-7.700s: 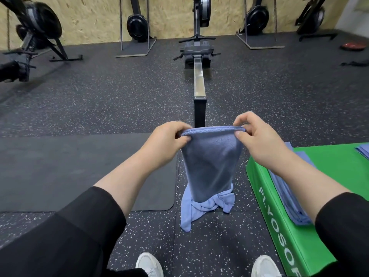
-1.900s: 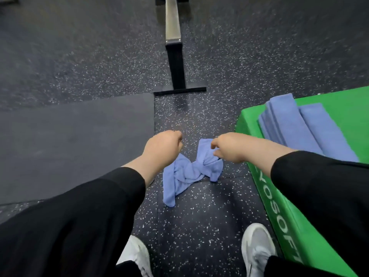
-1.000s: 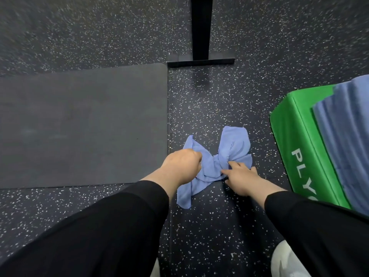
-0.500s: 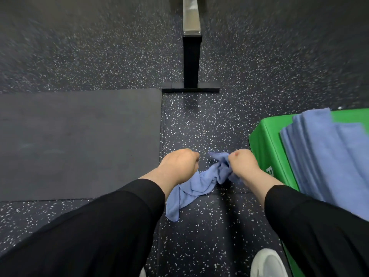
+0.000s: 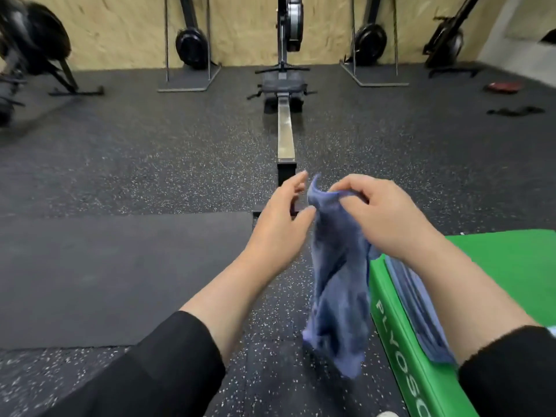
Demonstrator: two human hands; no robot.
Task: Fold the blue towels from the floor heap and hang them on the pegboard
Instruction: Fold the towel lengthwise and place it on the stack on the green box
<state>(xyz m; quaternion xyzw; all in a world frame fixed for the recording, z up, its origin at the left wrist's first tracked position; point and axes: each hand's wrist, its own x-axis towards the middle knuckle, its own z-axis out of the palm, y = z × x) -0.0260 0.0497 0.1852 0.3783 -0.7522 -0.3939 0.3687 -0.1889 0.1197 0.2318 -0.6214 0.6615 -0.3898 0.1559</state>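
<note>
A crumpled blue towel (image 5: 338, 284) hangs in the air in front of me, clear of the floor. My right hand (image 5: 380, 218) pinches its top edge between thumb and fingers. My left hand (image 5: 281, 227) is beside the towel on the left, fingers spread and relaxed, its thumb close to the cloth; I cannot tell whether it touches. Folded blue towels (image 5: 418, 314) lie on the green plyo box (image 5: 505, 266) at my right, partly hidden by my right forearm. No pegboard is in view.
A rowing machine (image 5: 285, 127) runs straight ahead from the wall toward me. A dark mat (image 5: 120, 275) lies on the speckled floor at left. More upright rowers (image 5: 192, 46) stand along the wooden wall. A toe of my shoe (image 5: 388, 413) shows at the bottom.
The towel has been lifted off the floor and now hangs from my right hand. My left hand has let go and opened. My view has risen from the floor to the room.
</note>
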